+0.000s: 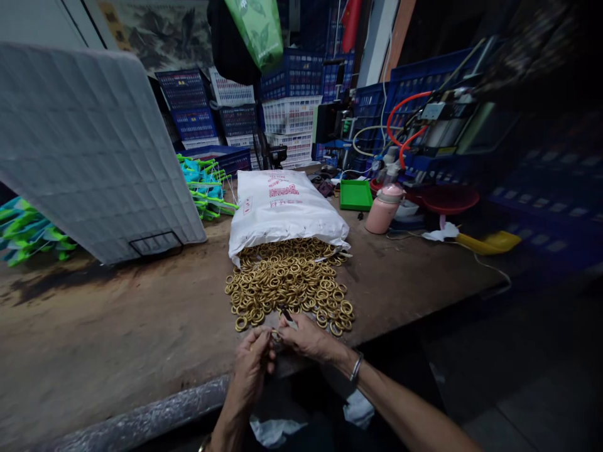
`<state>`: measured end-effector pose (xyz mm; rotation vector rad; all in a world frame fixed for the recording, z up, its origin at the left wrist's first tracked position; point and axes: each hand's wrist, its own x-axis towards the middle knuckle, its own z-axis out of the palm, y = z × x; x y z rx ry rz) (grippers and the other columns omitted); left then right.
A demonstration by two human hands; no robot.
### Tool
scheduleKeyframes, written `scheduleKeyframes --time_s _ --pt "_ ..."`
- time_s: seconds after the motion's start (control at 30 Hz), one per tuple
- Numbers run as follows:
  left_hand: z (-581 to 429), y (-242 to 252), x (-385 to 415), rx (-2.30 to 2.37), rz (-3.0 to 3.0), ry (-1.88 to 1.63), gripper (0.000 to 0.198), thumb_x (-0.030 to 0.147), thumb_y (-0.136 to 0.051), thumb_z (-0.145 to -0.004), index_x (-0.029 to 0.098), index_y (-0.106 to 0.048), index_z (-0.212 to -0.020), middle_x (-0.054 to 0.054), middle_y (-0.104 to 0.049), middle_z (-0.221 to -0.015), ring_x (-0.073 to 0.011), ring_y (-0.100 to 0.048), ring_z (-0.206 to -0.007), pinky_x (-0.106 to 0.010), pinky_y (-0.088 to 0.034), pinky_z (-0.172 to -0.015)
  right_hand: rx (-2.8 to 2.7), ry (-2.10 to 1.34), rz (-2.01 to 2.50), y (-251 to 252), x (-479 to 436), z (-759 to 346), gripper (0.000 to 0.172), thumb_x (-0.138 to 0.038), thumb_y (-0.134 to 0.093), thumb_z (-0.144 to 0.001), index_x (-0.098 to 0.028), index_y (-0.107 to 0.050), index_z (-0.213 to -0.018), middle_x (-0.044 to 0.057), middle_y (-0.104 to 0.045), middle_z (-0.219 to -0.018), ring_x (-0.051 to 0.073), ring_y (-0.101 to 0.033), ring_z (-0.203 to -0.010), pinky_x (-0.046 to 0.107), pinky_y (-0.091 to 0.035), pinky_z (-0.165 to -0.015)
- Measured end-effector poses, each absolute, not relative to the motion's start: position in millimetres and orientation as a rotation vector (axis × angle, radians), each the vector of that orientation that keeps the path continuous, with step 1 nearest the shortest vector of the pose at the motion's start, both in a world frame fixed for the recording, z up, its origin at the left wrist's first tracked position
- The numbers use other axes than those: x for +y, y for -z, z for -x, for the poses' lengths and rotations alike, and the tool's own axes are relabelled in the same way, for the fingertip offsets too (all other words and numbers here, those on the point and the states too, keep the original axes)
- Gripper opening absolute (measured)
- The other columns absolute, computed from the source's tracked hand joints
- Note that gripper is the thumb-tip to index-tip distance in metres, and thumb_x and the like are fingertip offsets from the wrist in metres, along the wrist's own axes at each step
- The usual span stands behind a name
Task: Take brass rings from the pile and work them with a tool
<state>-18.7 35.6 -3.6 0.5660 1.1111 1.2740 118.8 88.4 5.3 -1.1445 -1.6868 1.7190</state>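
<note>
Close to the table's front edge, my left hand is closed in a pinch on a small brass-coloured ring. My right hand meets it from the other side, its fingers closed around a small knife-like tool with a dark end and a pale flat part. The tool's exact kind is too small to make out. Just beyond both hands lies a heap of brass-coloured rings, spilling from the open mouth of a white woven sack with red print.
A tall pale padded panel stands at left, with green and blue items behind it. To the right are a pink bottle, a green tray and a red bowl. Stacked crates line the back.
</note>
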Motion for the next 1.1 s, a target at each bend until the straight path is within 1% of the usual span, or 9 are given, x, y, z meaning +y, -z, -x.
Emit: scheduleKeyframes --time_s 0.1,0.2,0.37,0.43,0.6,0.77,0.87,0.97,1.1 --pt "16.6 8.9 35.2 1.168 -0.636 -1.280 0.026 0.038 -0.063 -0.068 0.015 -0.055 -0.077 0.006 -0.049 -0.049 -0.0048 -0.041 -0.039 -0.013 -0.030 -0.035 -1.683 -1.699 1.148 -6.8 87.7 -118.8 0.012 -0.028 -0.046 -0.073 -0.017 -0.046 -0.070 -0.008 -0.036 -0.051 0.004 -0.028 -0.043 0.017 -0.023 -0.041" --pt "14.7 10.3 35.5 1.212 -0.657 -1.291 0.028 0.041 -0.062 -0.068 0.016 -0.053 -0.076 0.007 -0.048 -0.047 -0.0047 -0.040 -0.038 -0.014 -0.028 -0.036 -1.667 -1.678 1.155 -3.6 86.3 -117.7 0.012 -0.028 -0.044 -0.075 -0.017 -0.046 -0.071 -0.008 -0.038 -0.051 0.005 -0.029 -0.043 0.016 -0.024 -0.042" --pt "11.7 5.8 35.8 1.263 -0.733 -1.254 0.029 0.043 -0.060 -0.069 0.016 -0.053 -0.074 0.006 -0.049 -0.048 -0.0045 -0.039 -0.037 -0.015 -0.028 -0.036 -1.632 -1.665 1.168 5.9 85.0 -116.1 0.020 -0.035 -0.041 -0.079 -0.018 -0.046 -0.073 -0.007 -0.042 -0.050 0.006 -0.031 -0.042 0.017 -0.023 -0.040" --pt "11.1 4.9 35.6 1.286 -0.759 -1.222 0.028 0.043 -0.059 -0.070 0.016 -0.053 -0.073 0.006 -0.049 -0.048 -0.0043 -0.038 -0.037 -0.015 -0.028 -0.036 -1.630 -1.631 1.186 5.7 85.7 -116.2 0.019 -0.035 -0.041 -0.079 -0.018 -0.046 -0.072 -0.007 -0.042 -0.050 0.006 -0.031 -0.042 0.017 -0.024 -0.041" --pt "10.0 7.0 36.2 1.275 -0.808 -1.165 0.027 0.043 -0.058 -0.069 0.016 -0.055 -0.074 0.006 -0.046 -0.049 -0.0053 -0.039 -0.038 -0.015 -0.029 -0.034 -1.757 -1.404 1.232 -0.8 88.8 -118.2 0.018 -0.030 -0.046 -0.074 -0.017 -0.044 -0.062 -0.007 -0.039 -0.052 0.007 -0.034 -0.051 0.017 -0.027 -0.048" --pt "8.0 7.4 37.5 1.248 -0.812 -1.099 0.030 0.044 -0.061 -0.067 0.015 -0.051 -0.065 0.006 -0.046 -0.048 -0.0049 -0.038 -0.036 -0.015 -0.031 -0.032 -1.836 -1.245 1.249 -1.8 90.1 -118.7 0.018 -0.027 -0.046 -0.073 -0.016 -0.043 -0.059 -0.007 -0.035 -0.054 0.007 -0.033 -0.055 0.018 -0.027 -0.051" --pt "7.5 4.6 37.1 1.223 -0.785 -1.074 0.031 0.044 -0.061 -0.066 0.016 -0.049 -0.066 0.006 -0.047 -0.049 -0.0046 -0.039 -0.035 -0.015 -0.030 -0.032 -1.836 -1.280 1.251 -1.3 89.2 -118.7 0.018 -0.028 -0.045 -0.074 -0.017 -0.044 -0.060 -0.007 -0.036 -0.053 0.007 -0.033 -0.053 0.018 -0.026 -0.050" --pt "6.7 0.2 35.9 1.164 -0.756 -1.064 0.029 0.043 -0.059 -0.068 0.016 -0.050 -0.068 0.005 -0.050 -0.053 -0.0046 -0.040 -0.036 -0.015 -0.030 -0.032 -1.809 -1.349 1.267 -2.0 87.8 -118.6 0.018 -0.028 -0.044 -0.075 -0.017 -0.045 -0.061 -0.006 -0.040 -0.051 0.007 -0.034 -0.051 0.018 -0.025 -0.048" --pt "4.5 -3.0 34.7 1.114 -0.741 -1.098 0.027 0.042 -0.057 -0.071 0.016 -0.050 -0.067 0.005 -0.050 -0.053 -0.0043 -0.041 -0.037 -0.015 -0.030 -0.033 -1.796 -1.391 1.253 -4.2 87.2 -118.3 0.018 -0.028 -0.042 -0.077 -0.017 -0.045 -0.063 -0.006 -0.042 -0.051 0.007 -0.036 -0.049 0.018 -0.025 -0.046"
